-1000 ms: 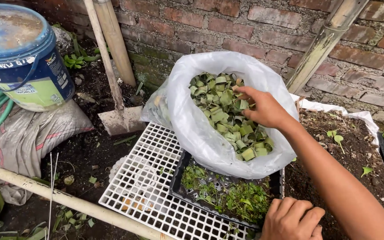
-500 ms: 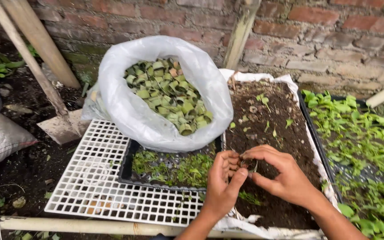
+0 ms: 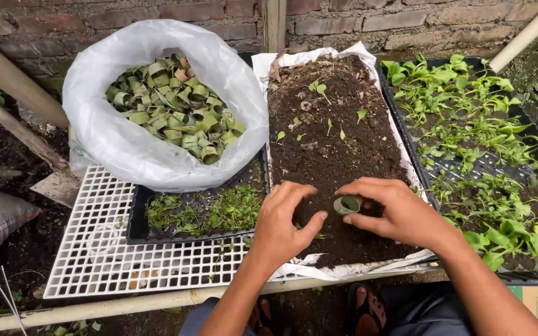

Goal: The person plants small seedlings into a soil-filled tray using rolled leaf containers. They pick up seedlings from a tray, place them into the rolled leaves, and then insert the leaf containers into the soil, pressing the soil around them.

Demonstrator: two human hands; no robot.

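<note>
My right hand (image 3: 400,211) pinches a small green leaf ring (image 3: 346,204) between thumb and fingers, just above the dark soil of a white-lined tray (image 3: 331,143). My left hand (image 3: 284,224) rests on the soil beside it, fingers curled and holding nothing, its thumb close to the ring. Behind and to the left stands a white plastic bag (image 3: 132,146) full of several more rolled green leaf rings (image 3: 175,109).
A black tray of small seedlings (image 3: 200,214) sits on a white plastic grid (image 3: 101,249) under the bag. A larger black tray of green seedlings (image 3: 474,143) lies on the right. Brick wall behind, bamboo poles, a shovel blade (image 3: 54,186) at left, a pipe (image 3: 94,308) in front.
The view has swung right and down. My right hand left the bag with a leaf ring and both hands came together over the soil; the ring now sits lower, by the soil.
</note>
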